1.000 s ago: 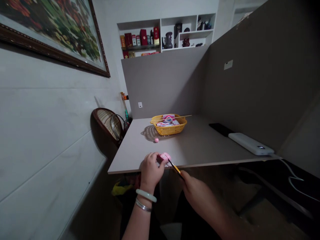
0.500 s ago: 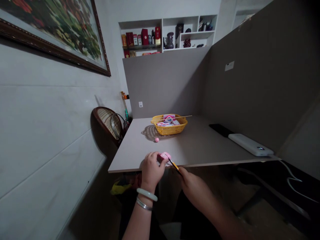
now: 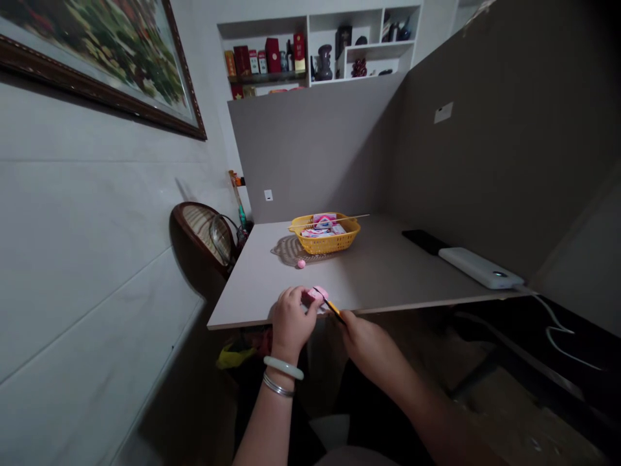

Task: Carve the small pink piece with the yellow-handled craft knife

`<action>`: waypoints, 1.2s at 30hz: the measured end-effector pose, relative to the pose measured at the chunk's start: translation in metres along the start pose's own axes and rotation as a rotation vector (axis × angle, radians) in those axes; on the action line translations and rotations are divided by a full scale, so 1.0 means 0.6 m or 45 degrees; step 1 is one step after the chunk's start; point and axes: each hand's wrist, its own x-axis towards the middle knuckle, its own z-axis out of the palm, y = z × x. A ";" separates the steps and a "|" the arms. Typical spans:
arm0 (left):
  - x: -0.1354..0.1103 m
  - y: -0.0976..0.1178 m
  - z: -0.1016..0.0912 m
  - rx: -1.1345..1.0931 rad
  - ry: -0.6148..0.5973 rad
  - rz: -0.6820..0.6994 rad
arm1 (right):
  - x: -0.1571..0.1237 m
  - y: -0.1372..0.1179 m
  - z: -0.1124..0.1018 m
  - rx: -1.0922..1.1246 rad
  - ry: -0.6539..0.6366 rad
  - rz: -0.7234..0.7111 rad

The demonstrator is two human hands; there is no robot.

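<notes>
Near the table's front edge, my left hand (image 3: 292, 322) is closed on a small pink block (image 3: 317, 292), its fingers and thumb around the left side. My right hand (image 3: 365, 338) grips a slim yellow-and-black tool (image 3: 334, 309) with a thin dark end, which looks like a knife. That dark end lies against the top of the pink block; how deep it goes cannot be made out. Something pale lies under the block, partly covered by my hands. A small pink ball (image 3: 301, 264) rests on the table farther back.
A yellow plastic basket (image 3: 330, 244) holds printed packets, with a thin stick (image 3: 356, 217) across its rim. Right of it on the table (image 3: 262, 278) lie a dark flat object (image 3: 421, 241) and a white power bank (image 3: 478, 266) with a cable. Grey panels (image 3: 315, 155) enclose the back and right.
The tool's dark end has moved left and farther across the top of the pink block. My right hand has come slightly nearer the left. The whole view has shifted a little.
</notes>
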 end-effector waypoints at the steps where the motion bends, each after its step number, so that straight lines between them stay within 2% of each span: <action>1: 0.000 0.000 0.000 0.004 0.001 -0.004 | 0.003 -0.002 -0.001 -0.006 0.002 0.003; 8: -0.002 -0.002 0.001 -0.023 -0.014 0.010 | -0.029 0.019 0.006 0.102 -0.026 0.020; 14: 0.000 -0.001 0.000 0.009 0.008 -0.014 | 0.005 -0.005 -0.007 0.027 -0.037 0.033; 20: -0.001 0.001 0.000 0.010 -0.003 -0.003 | -0.019 0.018 0.006 0.085 -0.043 0.014; 27: 0.000 0.000 0.001 0.010 0.017 -0.001 | 0.006 -0.003 0.003 -0.022 -0.029 0.032; 33: -0.003 0.001 -0.001 -0.014 -0.008 0.009 | -0.029 0.023 0.014 0.106 -0.027 0.037; 36: -0.001 0.001 -0.001 -0.008 -0.014 0.014 | -0.020 0.013 0.008 0.077 -0.031 0.037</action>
